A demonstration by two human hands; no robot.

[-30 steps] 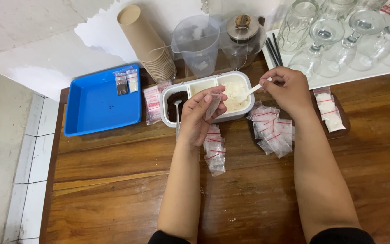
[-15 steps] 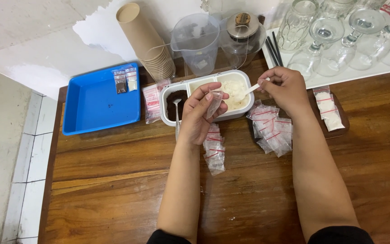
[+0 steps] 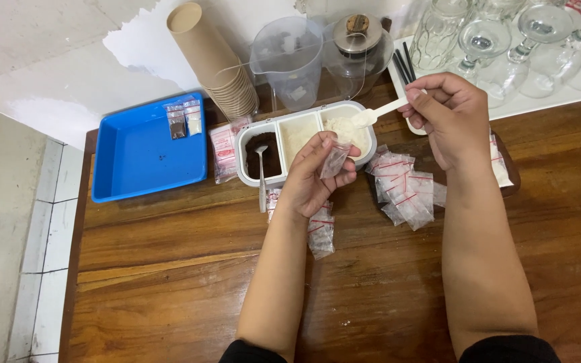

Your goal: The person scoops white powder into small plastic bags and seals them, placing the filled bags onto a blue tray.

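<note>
Fingers [image 3: 317, 158] half-hiding small bag [image 3: 336, 160]

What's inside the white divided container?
White divided container: dark powder and a metal spoon left, whitish powder middle and right. The left hand and small bag cover its front edge.

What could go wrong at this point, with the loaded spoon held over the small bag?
1. The white spoon in the right hand is heaped with powder; the small clear bag in the left hand has a narrow mouth, so powder may spill.
2. Spilled powder might land in the tray's dark compartment.
3. The left forearm lies close to loose bags and may brush them.
</note>
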